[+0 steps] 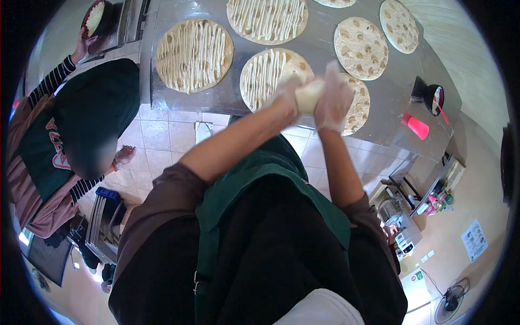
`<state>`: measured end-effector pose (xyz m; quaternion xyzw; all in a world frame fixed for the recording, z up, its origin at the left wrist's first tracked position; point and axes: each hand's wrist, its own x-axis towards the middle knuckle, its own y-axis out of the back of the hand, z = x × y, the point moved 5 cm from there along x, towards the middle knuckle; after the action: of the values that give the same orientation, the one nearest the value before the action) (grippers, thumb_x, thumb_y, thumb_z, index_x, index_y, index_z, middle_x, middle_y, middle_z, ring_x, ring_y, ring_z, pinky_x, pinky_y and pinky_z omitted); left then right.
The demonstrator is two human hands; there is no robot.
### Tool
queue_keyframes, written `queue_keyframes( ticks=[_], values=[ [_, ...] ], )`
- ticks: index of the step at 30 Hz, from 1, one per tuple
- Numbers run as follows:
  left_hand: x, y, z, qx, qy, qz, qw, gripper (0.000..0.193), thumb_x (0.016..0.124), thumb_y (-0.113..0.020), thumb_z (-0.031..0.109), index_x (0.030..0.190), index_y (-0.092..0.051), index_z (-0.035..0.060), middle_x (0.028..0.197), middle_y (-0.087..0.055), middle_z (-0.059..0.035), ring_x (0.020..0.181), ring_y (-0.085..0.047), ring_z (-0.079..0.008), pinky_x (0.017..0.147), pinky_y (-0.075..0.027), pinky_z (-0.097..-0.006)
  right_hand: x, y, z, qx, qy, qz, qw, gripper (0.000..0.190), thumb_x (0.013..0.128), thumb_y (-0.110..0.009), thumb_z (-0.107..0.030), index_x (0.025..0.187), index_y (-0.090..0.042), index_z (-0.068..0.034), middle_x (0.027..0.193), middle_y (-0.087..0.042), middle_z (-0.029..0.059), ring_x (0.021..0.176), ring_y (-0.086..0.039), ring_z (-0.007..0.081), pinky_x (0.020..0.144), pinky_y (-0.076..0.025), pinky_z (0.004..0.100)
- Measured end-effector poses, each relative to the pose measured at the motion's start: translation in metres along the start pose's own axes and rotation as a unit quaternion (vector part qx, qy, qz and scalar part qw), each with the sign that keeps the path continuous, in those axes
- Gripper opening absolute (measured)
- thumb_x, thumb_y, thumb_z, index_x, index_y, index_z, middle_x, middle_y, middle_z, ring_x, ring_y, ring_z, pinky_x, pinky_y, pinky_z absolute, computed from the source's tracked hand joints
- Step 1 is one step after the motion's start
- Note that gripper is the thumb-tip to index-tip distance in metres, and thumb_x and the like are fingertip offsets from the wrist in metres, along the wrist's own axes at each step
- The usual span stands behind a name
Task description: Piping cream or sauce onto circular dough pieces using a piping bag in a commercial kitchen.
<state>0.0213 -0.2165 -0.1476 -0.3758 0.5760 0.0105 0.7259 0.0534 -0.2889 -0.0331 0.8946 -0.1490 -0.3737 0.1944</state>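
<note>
Both my hands wear clear plastic gloves and are blurred. My left hand (287,94) and my right hand (335,99) grip a pale squeeze container (309,96) from either side; whether it is a bottle or a bag I cannot tell. Beneath them lies a round flat dough base (298,65), its left part striped with cream-coloured sauce and its right part without stripes. Another base with round toppings (359,103) is partly hidden behind my right hand. Two striped bases, one at the left (195,56) and one at the top (267,20), lie on the metal table (235,81).
Unstriped bases (360,48) lie farther right. A pink cup (417,126) and a dark bowl with a red utensil (434,99) stand near the table's right end. At left, a co-worker (97,105) in a dark green cap touches a bowl of white shreds (94,18).
</note>
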Motion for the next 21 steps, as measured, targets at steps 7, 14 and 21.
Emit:
queue_keyframes(
  ticks=[7,14,21],
  values=[
    [-0.084,0.030,-0.049,0.033,0.050,0.190,0.980,0.021,0.084,-0.051,0.026,0.084,-0.054,0.0060,0.067,-0.052,-0.0058,0.059,-0.054,-0.0167,0.049,-0.044,-0.0319,-0.066,0.005,0.060,0.185,-0.015,0.067,0.980,0.040,0.088,-0.051,-0.031,0.061,-0.055,-0.002,0.056,-0.052,0.0025,0.053,-0.048,0.0084,0.047,-0.037,0.0259],
    [-0.081,-0.020,-0.029,-0.116,0.043,0.023,0.992,0.028,0.085,-0.058,0.034,0.086,-0.051,0.0062,0.076,-0.055,-0.0075,0.065,-0.058,-0.0198,0.058,-0.052,-0.0346,-0.058,0.020,0.013,0.126,0.152,0.158,0.968,0.044,0.090,-0.049,-0.031,0.056,-0.052,-0.002,0.051,-0.049,0.0014,0.048,-0.043,0.0081,0.044,-0.034,0.0260],
    [-0.013,-0.047,0.002,-0.207,-0.001,-0.050,0.977,0.032,0.086,-0.055,0.034,0.097,-0.048,0.0049,0.081,-0.055,-0.0098,0.069,-0.059,-0.0227,0.063,-0.053,-0.0361,0.003,0.027,-0.036,0.062,0.264,0.201,0.941,0.057,0.088,-0.046,-0.040,0.050,-0.046,0.001,0.046,-0.044,0.0027,0.046,-0.041,0.0096,0.043,-0.032,0.0320]
  ],
)
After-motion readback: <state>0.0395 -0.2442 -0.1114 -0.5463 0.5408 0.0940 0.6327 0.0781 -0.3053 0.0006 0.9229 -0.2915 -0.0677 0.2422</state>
